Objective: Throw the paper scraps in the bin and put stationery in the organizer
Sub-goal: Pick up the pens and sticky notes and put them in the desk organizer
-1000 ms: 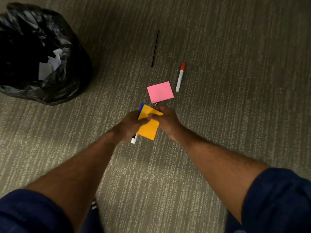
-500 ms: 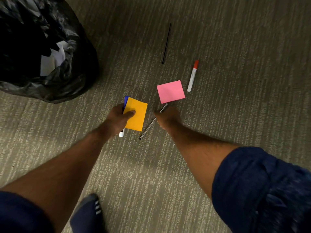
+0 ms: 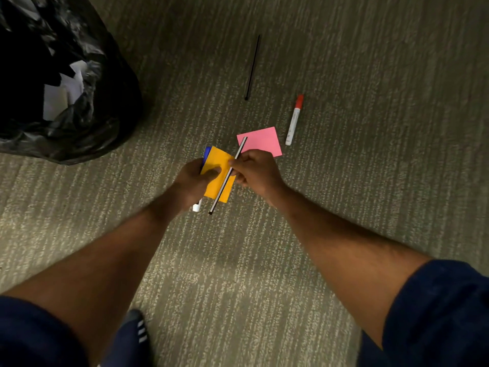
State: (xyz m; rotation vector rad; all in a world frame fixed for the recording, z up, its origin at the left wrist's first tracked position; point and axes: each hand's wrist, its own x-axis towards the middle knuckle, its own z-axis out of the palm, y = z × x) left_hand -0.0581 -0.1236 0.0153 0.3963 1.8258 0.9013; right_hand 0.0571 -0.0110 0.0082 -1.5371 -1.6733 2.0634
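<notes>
Stationery is split between the person's hands and the carpet (image 3: 370,181). The left hand (image 3: 189,182) grips an orange note (image 3: 219,181) together with a marker (image 3: 197,207). The thumb presses flat on the face of the note and the other fingers curl underneath, hidden from view. The marker's blue cap pokes out above the note and its white end shows below the hand. The right hand (image 3: 256,172) pinches a thin pen (image 3: 221,190) between thumb and fingertips, with the remaining fingers curled in. The pen slants across the orange note, its upper end over the corner of a pink note (image 3: 264,140) that lies flat on the carpet just beyond the hands. Whether the pen touches the orange note cannot be told.

Just right of the pink note lies a red-capped marker (image 3: 293,123), cap pointing away from the person. Farther off, well apart from both, lies a thin black stick (image 3: 252,67). A bin bag (image 3: 111,107) of black plastic sits at the far left with white paper scraps (image 3: 62,95) inside its open mouth. Dark blue sleeves (image 3: 436,313) cover the upper arms, and a dark shoe (image 3: 133,332) with white stripes shows at the bottom edge.
</notes>
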